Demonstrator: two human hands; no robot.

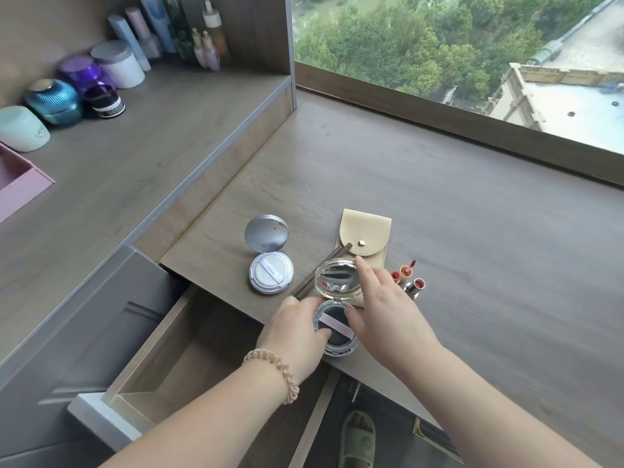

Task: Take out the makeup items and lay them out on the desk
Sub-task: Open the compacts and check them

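A clear cushion compact [336, 327] with a black puff lies open at the desk's near edge. My left hand [295, 332] grips its base from the left. My right hand [381, 305] touches the puff with the thumb while the forefinger rests on the raised mirror lid [336, 278]. A white cushion compact [270, 261] lies open to the left. A beige snap pouch [366, 238] lies behind, with a brown pencil [320, 270] slanting beside it. Open lipsticks [410, 280] lie to the right of my right hand.
An open wooden drawer [175, 359] sits below the desk's near edge at the left. A raised shelf [135, 140] on the left carries several jars and bottles and a pink box [17, 187]. A window runs along the desk's far edge.
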